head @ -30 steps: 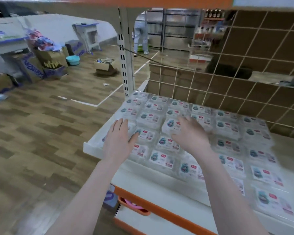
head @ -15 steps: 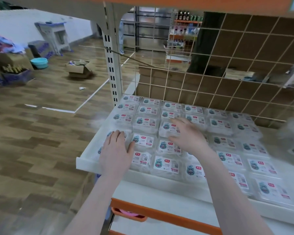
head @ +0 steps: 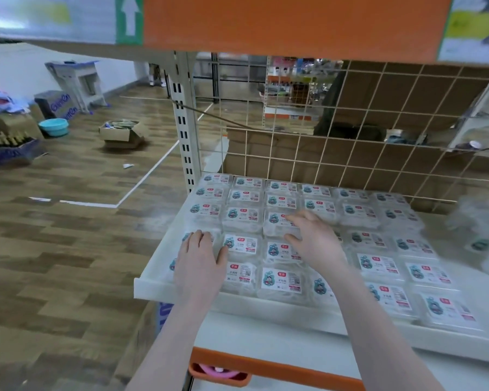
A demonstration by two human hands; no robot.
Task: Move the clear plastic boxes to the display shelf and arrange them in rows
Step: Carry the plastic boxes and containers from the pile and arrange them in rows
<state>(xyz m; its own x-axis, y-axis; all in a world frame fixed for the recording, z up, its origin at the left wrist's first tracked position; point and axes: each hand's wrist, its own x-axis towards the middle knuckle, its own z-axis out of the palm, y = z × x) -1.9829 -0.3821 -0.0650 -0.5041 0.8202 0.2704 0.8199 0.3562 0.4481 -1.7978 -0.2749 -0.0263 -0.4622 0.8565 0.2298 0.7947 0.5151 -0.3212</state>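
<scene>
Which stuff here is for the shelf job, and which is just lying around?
For the job: clear plastic boxes with printed labels, white display shelf, left hand, right hand.

Lying about: round blue plastic basin, open brown cardboard box on the floor.

You've got approx. 35 clear plastic boxes w/ white labels [head: 282, 280] on one white display shelf [head: 150, 287]; two hands.

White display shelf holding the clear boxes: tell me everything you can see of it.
The white display shelf looks like painted metal, a flat tray with a low raised lip along its front and left edges. It hangs level from a slotted white upright, with a wire grid panel behind it. Clear plastic boxes with printed labels cover it in rows. The left hand and right hand rest on boxes near the front left.
</scene>
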